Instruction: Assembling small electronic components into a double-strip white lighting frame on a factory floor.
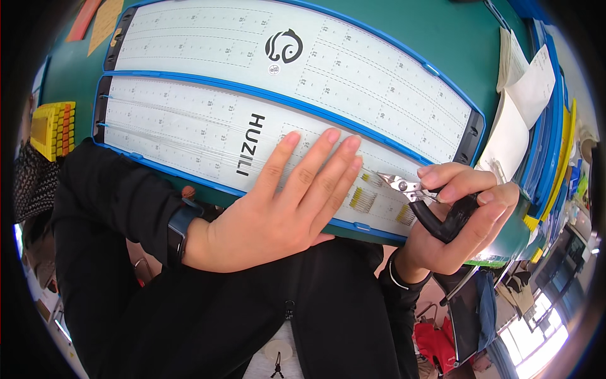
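A long case (290, 95) with blue edges lies unfolded before me, its two white panels marked with dashed lines. My left hand (271, 205) rests palm down on the nearer panel with its fingers stretched out, over fine lines (183, 132) that run along it from the left end. In my right hand (486, 218) is a pair of small cutting pliers (404, 185) with black handles. Their tips point left, close to the fine line ends past my left fingertips. Small yellow-marked, hook-like pieces (364, 199) sit in rows just below the tips.
The case is on a green tabletop (442, 25). Loose white papers (514, 123) and a stack of blue folders (548, 139) stand at the right. A yellow basket (53, 129) is at the left edge. Behind my right arm is a chair (467, 309).
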Action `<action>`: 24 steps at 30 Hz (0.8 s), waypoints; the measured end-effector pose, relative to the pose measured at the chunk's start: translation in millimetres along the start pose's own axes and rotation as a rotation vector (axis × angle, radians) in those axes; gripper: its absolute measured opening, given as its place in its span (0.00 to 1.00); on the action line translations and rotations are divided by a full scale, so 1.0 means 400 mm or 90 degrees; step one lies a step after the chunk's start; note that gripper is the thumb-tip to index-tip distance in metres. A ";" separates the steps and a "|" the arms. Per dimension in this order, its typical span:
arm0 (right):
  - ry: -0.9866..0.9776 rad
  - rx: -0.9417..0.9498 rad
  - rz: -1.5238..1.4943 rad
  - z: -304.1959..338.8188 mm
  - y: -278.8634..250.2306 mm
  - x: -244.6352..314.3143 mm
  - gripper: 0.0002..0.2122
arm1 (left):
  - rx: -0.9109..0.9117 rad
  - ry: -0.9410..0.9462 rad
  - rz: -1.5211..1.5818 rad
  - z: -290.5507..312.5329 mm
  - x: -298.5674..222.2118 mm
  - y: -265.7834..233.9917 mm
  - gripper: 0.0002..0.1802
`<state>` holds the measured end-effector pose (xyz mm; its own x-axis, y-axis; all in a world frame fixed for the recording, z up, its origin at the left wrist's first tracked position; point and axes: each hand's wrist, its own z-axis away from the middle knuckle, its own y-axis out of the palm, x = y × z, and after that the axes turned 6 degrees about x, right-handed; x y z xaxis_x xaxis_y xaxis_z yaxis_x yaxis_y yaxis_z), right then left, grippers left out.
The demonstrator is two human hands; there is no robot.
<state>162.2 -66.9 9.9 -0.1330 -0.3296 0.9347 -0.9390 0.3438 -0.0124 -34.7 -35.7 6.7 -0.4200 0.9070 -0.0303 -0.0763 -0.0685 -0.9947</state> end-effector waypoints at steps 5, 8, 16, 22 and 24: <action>0.017 -0.008 0.015 -0.003 0.005 0.006 0.14 | 0.003 0.001 0.005 0.000 0.001 -0.003 0.52; 0.034 -0.025 0.031 -0.003 0.001 0.012 0.14 | -0.001 -0.002 0.001 -0.001 0.002 -0.004 0.52; 0.050 -0.055 0.042 -0.003 0.002 0.027 0.14 | -0.009 -0.002 0.010 -0.004 0.003 -0.006 0.51; 0.047 -0.059 0.050 -0.002 0.005 0.027 0.14 | -0.002 0.003 0.006 -0.003 0.004 -0.008 0.51; 0.046 -0.056 0.044 -0.003 0.006 0.027 0.13 | -0.004 0.000 0.004 -0.002 0.002 -0.006 0.52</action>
<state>158.8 -68.6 20.4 -0.1703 -0.2389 0.9560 -0.8966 0.4401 -0.0497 -34.4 -34.4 9.1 -0.4199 0.9069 -0.0360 -0.0682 -0.0711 -0.9951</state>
